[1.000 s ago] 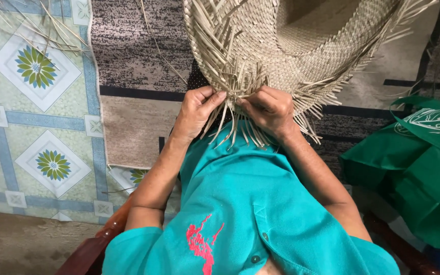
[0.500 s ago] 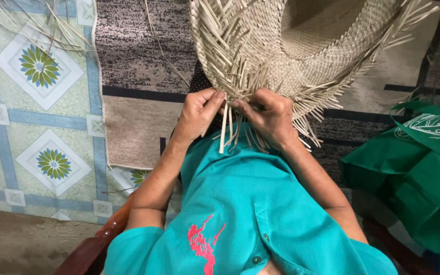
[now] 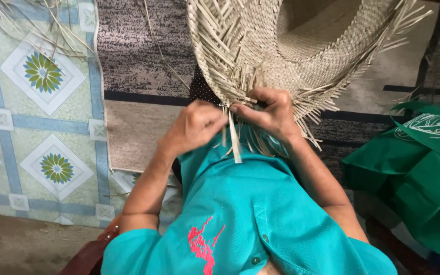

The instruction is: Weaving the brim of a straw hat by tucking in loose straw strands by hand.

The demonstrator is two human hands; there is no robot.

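Observation:
A half-woven straw hat hangs in front of me, its brim edge bristling with loose pale strips. My left hand is curled at the brim's near edge, fingers pinched on the loose strips. My right hand grips the brim edge just beside it, thumb on the weave. Between the two hands one flat straw strip hangs straight down over my teal shirt.
A tiled floor mat with green flower squares lies at the left, with stray straw at its top. A grey and tan rug is under the hat. Green fabric sits at the right. A dark chair arm shows at bottom left.
The hat has shifted a little to the right and turned. Both hands have moved along the brim edge, and one strip now hangs straight down between them.

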